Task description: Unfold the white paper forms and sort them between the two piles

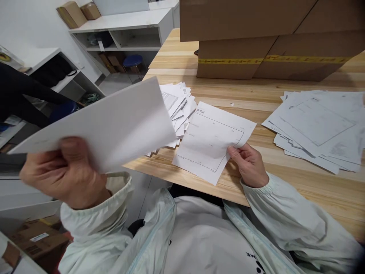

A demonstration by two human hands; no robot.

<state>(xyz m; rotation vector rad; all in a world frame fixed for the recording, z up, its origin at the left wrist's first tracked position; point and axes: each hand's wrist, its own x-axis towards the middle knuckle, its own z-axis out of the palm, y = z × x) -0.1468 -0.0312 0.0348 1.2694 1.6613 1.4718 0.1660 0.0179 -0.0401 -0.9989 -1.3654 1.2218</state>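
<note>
My left hand [68, 171] is raised off the table's left side, its thumb and fingers pinching a mostly blank white sheet of paper [114, 118]. At the table's front edge, my right hand [249, 163] grips the corner of a printed form [212, 140] with a ruled box and a heading. That form is slightly bent, near the tabletop. Behind it, to the left, lies a messy pile of printed papers [178, 108], partly hidden by the raised sheet. A second loose stack of papers [319, 125] lies to the right of my right hand.
Large cardboard boxes [230, 57] with yellow tape are stacked at the back of the wooden table [228, 89]. White shelves [122, 23] and a blue stool [133, 60] stand beyond. A person's dark-clothed legs [25, 91] show at the left; a cardboard box [40, 236] sits at lower left.
</note>
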